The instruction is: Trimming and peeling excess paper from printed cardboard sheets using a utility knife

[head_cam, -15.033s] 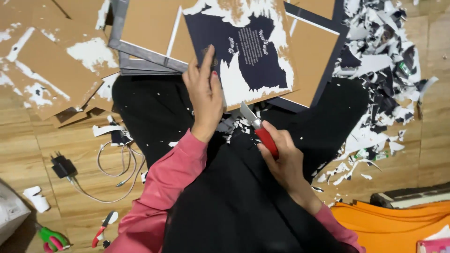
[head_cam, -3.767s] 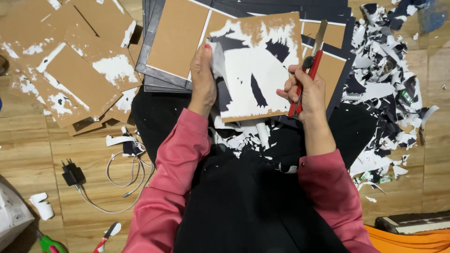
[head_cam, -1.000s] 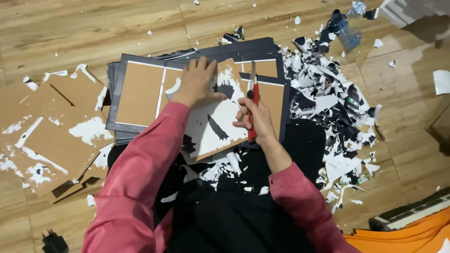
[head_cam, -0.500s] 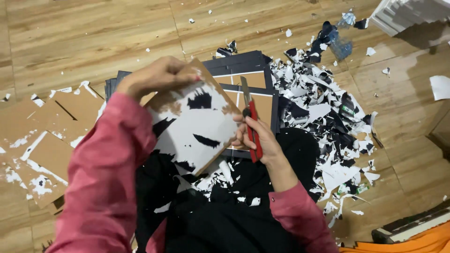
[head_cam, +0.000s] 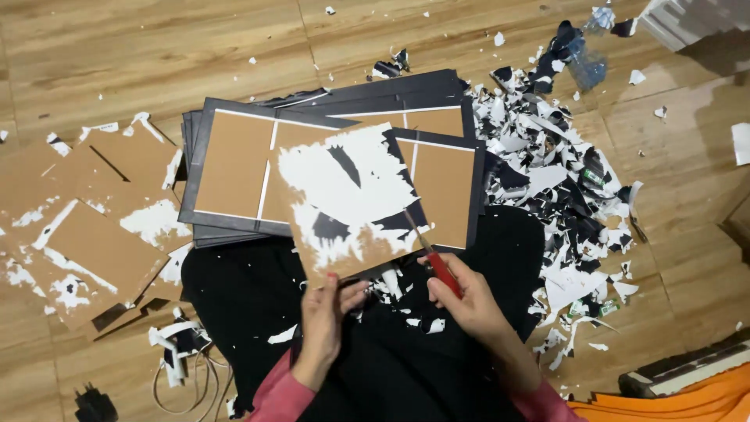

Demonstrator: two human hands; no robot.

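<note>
My left hand (head_cam: 324, 316) grips the near edge of a brown cardboard panel (head_cam: 351, 199) that still carries patches of white and black paper. It rests on my lap and on a stack of dark-framed book covers (head_cam: 234, 168). My right hand (head_cam: 465, 301) holds a red-handled scraper knife (head_cam: 428, 252), its blade tip touching the panel's right edge.
A heap of torn black and white paper scraps (head_cam: 558, 184) lies to the right on the wooden floor. Stripped brown boards (head_cam: 86, 227) lie at the left. A charger with a white cable (head_cam: 183, 367) sits bottom left. Orange sheets (head_cam: 672, 402) are at the bottom right.
The panel, lifted and turned by my left hand half a second ago, now lies flat again. My left hand has shifted from its far edge to its near edge. The view has dropped slightly.
</note>
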